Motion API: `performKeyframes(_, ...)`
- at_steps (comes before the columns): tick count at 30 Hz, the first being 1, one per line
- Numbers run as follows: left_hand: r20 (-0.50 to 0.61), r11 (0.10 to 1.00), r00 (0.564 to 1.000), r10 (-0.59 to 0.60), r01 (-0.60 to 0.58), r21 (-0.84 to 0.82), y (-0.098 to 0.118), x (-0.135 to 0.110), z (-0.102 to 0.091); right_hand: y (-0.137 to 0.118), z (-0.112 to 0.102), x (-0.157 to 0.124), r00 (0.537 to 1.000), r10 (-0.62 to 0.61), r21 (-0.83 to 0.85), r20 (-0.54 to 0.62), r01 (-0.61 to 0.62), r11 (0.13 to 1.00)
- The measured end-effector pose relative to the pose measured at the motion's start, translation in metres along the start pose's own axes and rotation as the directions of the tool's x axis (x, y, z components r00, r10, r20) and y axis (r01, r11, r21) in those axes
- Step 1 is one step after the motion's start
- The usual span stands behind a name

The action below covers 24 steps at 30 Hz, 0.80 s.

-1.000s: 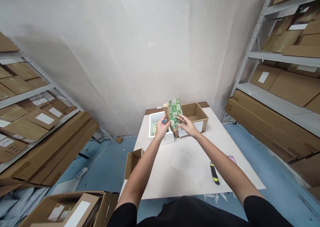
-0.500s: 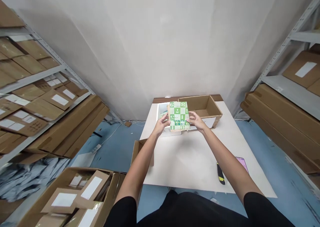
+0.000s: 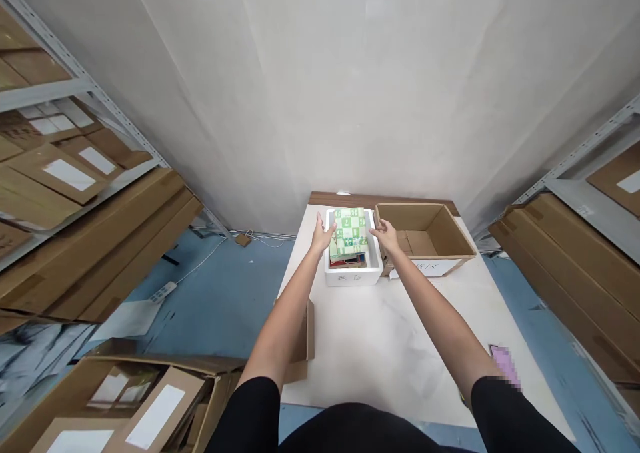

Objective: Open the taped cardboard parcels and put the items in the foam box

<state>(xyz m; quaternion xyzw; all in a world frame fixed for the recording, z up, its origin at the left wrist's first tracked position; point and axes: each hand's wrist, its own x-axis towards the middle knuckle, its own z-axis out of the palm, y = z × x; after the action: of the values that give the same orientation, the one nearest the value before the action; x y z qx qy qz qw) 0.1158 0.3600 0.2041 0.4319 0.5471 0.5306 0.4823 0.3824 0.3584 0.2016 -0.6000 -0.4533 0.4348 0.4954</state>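
A green-and-white checked packet point(image 3: 349, 232) lies inside a white foam box point(image 3: 353, 278) at the far side of a white table point(image 3: 395, 346). My left hand point(image 3: 321, 234) hovers at the box's left rim, fingers spread, holding nothing. At the box's right rim my right hand point(image 3: 387, 235) is also spread, just off the packet's edge. Something red and dark shows under the packet; I cannot make it out.
An open brown carton point(image 3: 424, 234) with a white label stands right of the foam box. A smaller carton point(image 3: 300, 346) hangs at the table's left edge. Shelves of flat cartons point(image 3: 75, 173) line both sides, and a carton of parcels point(image 3: 150, 406) sits on the floor at lower left.
The checked packet, held up in both hands before, now lies in the foam box and both hands have let go. The view has swung left and closer.
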Motion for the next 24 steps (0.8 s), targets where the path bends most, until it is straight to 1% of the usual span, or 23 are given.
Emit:
performKeyframes(1,-0.029,1.0,1.0,0.004,-0.004,0.022,-0.004,0.004,-0.003,0.007,0.003,0.003,1.0,-0.011,-0.026,-0.023,0.01,1.0)
performKeyframes(3,-0.067,0.998,0.997,0.032,-0.029,0.054,-0.014,0.007,-0.007,0.023,0.003,0.0,1.0,-0.031,-0.047,-0.006,0.031,0.998)
performKeyframes(6,-0.1,0.995,0.992,0.077,-0.07,0.069,-0.026,0.003,-0.005,0.047,-0.006,-0.018,0.997,-0.068,-0.051,0.042,0.07,0.996)
performKeyframes(8,-0.089,0.995,0.993,0.082,-0.076,0.067,-0.032,-0.004,0.003,0.061,-0.015,-0.034,0.994,-0.093,-0.052,0.054,0.096,0.994)
performKeyframes(11,-0.024,0.991,0.997,0.073,-0.07,0.111,-0.041,-0.019,0.025,0.079,-0.033,-0.056,0.991,-0.129,-0.061,0.042,0.132,0.989)
performKeyframes(13,0.035,0.983,0.997,0.062,-0.067,0.173,-0.052,-0.033,0.044,0.092,-0.052,-0.07,0.99,-0.136,-0.089,0.024,0.138,0.986)
performKeyframes(15,0.095,0.969,0.995,0.044,-0.065,0.237,-0.07,-0.052,0.066,0.11,-0.079,-0.087,0.995,-0.104,-0.14,0.001,0.103,0.985)
performKeyframes(17,0.147,0.95,0.989,0.013,-0.058,0.307,-0.095,-0.074,0.088,0.134,-0.11,-0.11,0.999,-0.026,-0.197,-0.028,0.02,0.98)
performKeyframes(19,0.185,0.911,0.981,-0.063,-0.019,0.412,-0.126,-0.1,0.109,0.164,-0.143,-0.139,0.996,0.071,-0.244,-0.063,-0.084,0.966)
performKeyframes(21,0.218,0.826,0.958,-0.188,0.034,0.563,-0.158,-0.13,0.127,0.197,-0.174,-0.172,0.984,0.155,-0.281,-0.089,-0.174,0.944)
performKeyframes(24,0.251,0.675,0.901,-0.353,0.06,0.735,-0.207,-0.179,0.149,0.243,-0.213,-0.22,0.97,0.224,-0.342,-0.09,-0.241,0.908)
